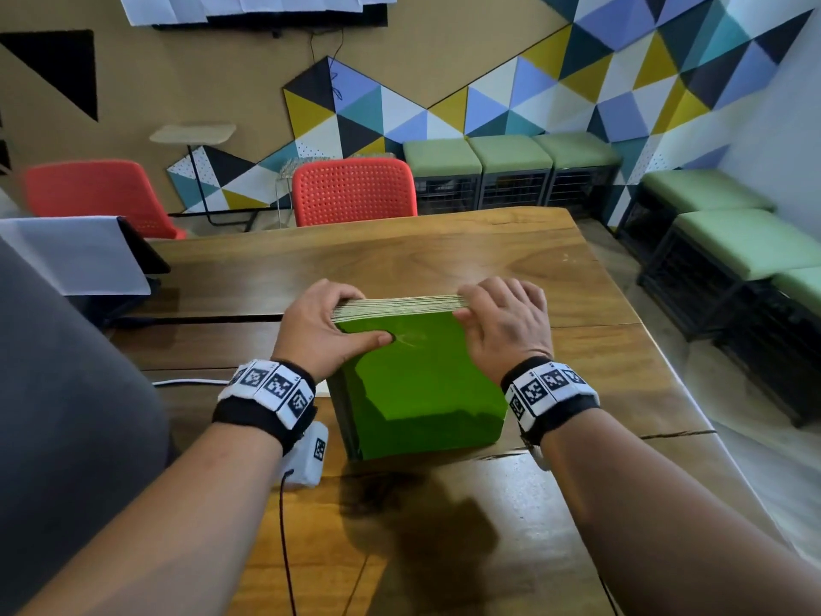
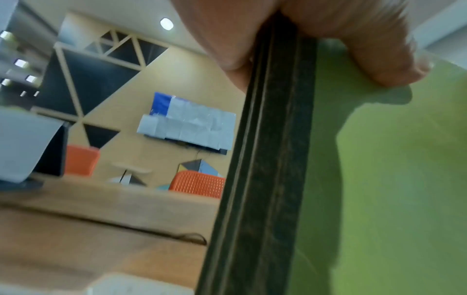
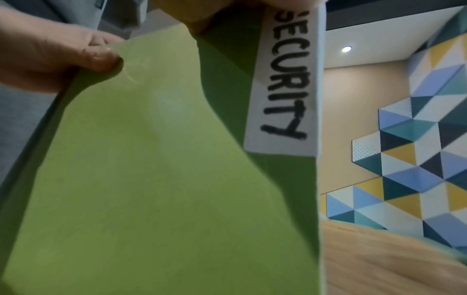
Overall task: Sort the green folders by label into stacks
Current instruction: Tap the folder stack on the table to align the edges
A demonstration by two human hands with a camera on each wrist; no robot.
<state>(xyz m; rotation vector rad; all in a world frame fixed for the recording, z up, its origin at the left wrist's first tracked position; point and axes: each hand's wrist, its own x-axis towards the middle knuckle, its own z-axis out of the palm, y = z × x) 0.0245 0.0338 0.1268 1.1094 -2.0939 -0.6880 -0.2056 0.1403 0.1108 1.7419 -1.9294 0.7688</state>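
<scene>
Both hands clasp a thick bundle of glossy green card folders (image 1: 417,375) standing upright on the brown wooden surface (image 1: 444,255): left hand (image 1: 326,324) and right hand (image 1: 506,322) grip its top corners. One white label (image 3: 283,83) apparently reads SECURITY.

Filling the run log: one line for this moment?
folders upright on table | left hand, right hand grip top | label SECURITY | unsorted

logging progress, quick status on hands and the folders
Left hand and right hand both grip the green folders, bundle standing on edge on the table. Label reads SECURITY. Nothing blocking.
</scene>
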